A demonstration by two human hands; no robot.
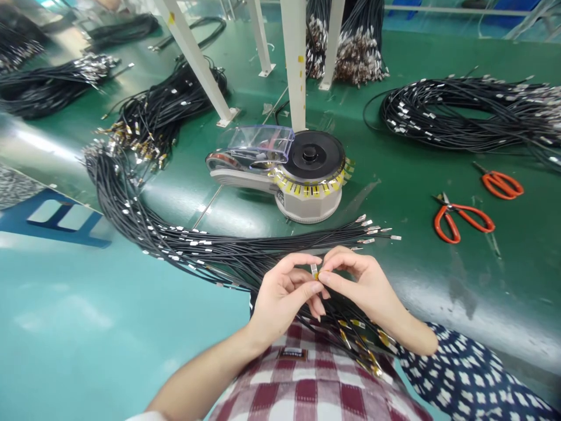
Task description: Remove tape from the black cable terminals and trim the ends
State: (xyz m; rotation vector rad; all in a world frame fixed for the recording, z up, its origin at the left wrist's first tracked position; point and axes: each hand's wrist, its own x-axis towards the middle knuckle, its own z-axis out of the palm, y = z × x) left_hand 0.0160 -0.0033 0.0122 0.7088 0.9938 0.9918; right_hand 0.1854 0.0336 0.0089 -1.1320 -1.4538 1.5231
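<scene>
in the head view, i see the left hand [284, 299] pinching a silvery cable end [314, 269] between thumb and forefinger, above the lap, while the right hand [364, 287] presses thumb and finger together at its yellow scrap [316, 278]. should either pinch slip, the scrap could sit crooked; yellow-tipped cables [344, 323] crowding below might snag. the long cable bundle [236, 247] lies between hands and tape dispenser [307, 206]; a pale post [294, 76] stands behind, orange-handled snips [468, 208] off right.

The tape dispenser [309, 204] looks smooth and plastic, the tabletop [394, 193] beneath it glossy. In front of it, the cables [223, 244] look rubbery.
</scene>
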